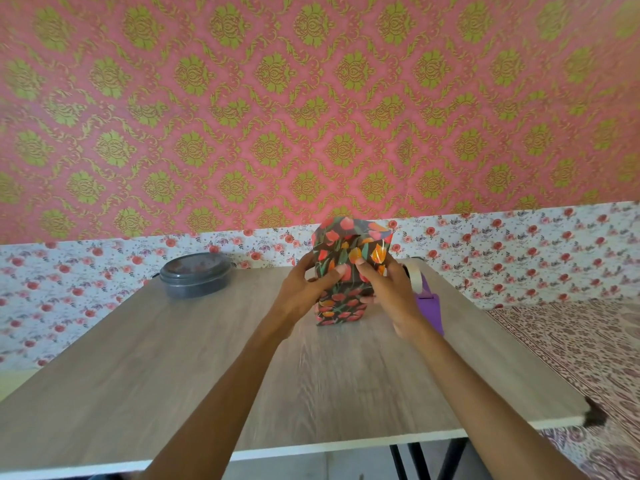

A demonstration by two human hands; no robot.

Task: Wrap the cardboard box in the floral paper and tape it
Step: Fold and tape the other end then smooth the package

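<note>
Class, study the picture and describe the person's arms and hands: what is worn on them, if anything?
Both arms are bare to the picture's edge: no sleeve shows on the left arm or right arm. The left hand and right hand wear no gloves; no watch, bracelet or ring is visible. The thumbnails look short and unpainted.

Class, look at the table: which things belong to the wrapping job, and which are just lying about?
Belongs to the job: floral-wrapped box, held upright by the left hand and right hand; purple tape dispenser beside the right hand.
Lying about: dark round lidded container on the table, far left.
</note>
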